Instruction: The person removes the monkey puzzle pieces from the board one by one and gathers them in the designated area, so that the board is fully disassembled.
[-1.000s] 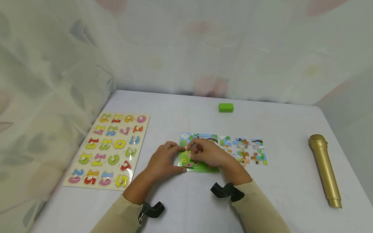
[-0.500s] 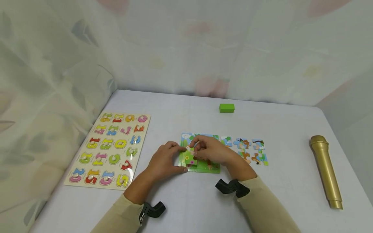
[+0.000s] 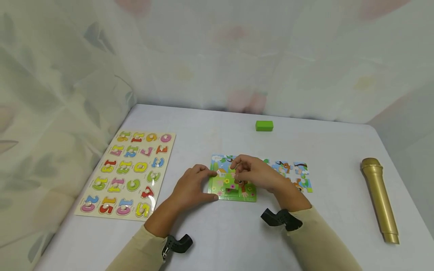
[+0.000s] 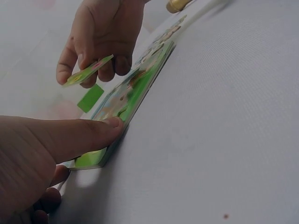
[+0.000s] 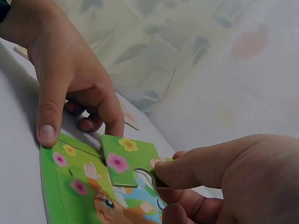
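My right hand pinches a green jigsaw piece with pink and yellow flowers between thumb and fingers. It holds the piece tilted, just above the middle of the puzzle board, which has a green and blue printed picture with a small house and a brown animal. In the left wrist view, that piece is raised off the board. At the board's near left corner, my left hand holds the edge. Its thumb is on the near side, its index finger at the left side. My right hand covers part of the board's right side.
Several loose jigsaw pieces lie right of the board, some hidden behind my right arm. A green block sits farther back. A number puzzle board lies at left, and a gold microphone-shaped object at right.
My right hand has moved to the right with the jigsaw piece, from the board's left side to its middle, uncovering the small house. My left hand stays in place.
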The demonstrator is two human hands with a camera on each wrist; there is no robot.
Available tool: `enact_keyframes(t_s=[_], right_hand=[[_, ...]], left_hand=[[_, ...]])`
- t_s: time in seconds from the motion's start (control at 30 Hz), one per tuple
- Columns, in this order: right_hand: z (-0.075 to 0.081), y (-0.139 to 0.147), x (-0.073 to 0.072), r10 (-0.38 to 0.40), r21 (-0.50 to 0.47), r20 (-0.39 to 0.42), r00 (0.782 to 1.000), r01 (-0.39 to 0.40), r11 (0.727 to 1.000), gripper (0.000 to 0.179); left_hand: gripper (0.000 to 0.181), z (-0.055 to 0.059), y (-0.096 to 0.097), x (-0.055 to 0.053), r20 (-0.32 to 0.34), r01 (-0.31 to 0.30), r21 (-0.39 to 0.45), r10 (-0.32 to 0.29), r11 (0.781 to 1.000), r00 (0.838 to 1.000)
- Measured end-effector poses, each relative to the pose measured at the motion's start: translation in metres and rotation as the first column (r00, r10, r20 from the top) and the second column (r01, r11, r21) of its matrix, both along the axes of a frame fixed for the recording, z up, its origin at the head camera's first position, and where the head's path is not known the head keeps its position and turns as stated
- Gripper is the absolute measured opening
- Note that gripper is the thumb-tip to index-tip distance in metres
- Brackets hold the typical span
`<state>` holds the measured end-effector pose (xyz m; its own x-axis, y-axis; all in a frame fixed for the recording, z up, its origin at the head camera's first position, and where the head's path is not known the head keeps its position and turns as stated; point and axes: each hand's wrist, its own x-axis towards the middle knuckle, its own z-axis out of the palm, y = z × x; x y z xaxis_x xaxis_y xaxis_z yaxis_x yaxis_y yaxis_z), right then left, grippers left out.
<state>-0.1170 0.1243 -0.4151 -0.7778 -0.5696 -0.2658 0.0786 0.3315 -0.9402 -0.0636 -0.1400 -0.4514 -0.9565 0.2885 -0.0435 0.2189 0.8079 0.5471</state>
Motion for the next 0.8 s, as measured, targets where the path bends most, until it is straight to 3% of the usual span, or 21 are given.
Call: enact_keyframes(t_s=[0.8], right_hand=[[-0.001,0.059,0.025,-0.027,0.109,-0.075,0.997,0.035,0.993,0.020]], left_hand=[[0.071,-0.002,0.000,0.000,0.003,0.004,-0.012,-0.004,1.000,1.000]])
